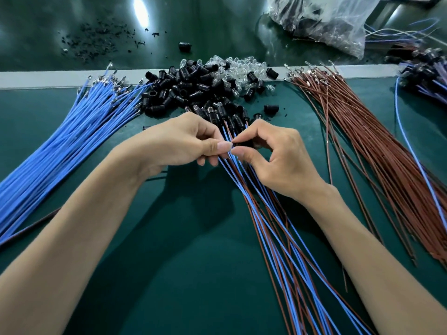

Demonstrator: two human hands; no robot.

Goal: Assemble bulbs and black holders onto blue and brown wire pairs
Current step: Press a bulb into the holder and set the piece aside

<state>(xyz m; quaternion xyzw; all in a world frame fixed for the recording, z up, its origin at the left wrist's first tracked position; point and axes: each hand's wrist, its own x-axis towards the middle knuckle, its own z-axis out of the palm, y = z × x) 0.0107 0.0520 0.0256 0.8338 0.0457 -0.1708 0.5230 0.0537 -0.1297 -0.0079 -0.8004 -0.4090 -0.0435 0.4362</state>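
At the centre of the frame our left hand pinches the top of a bunch of wire pairs, thumb laid flat over them and fingers curled beneath; our right hand pinches one black holder between thumb and forefinger, its mouth touching the wire ends at our left thumb tip. The step, as we judge it, is feeding one blue and one brown end into that holder; to do it well we should grip the pair close to its tips so they cannot bend, line the holder up straight with them, and push both ends in together; whether they have entered we cannot tell, since the fingers hide the joint. As for counts: two hands; one holder in hand; one bunch of pairs running to the lower right, several of them ending in fitted holders just above our left hand; the strands overlap too much to number. The loose blue wires at the left, the loose brown wires at the right, the heap of holders and the clear bulbs at upper centre are each too many to count; one plastic bag lies upper right on the green worktop.
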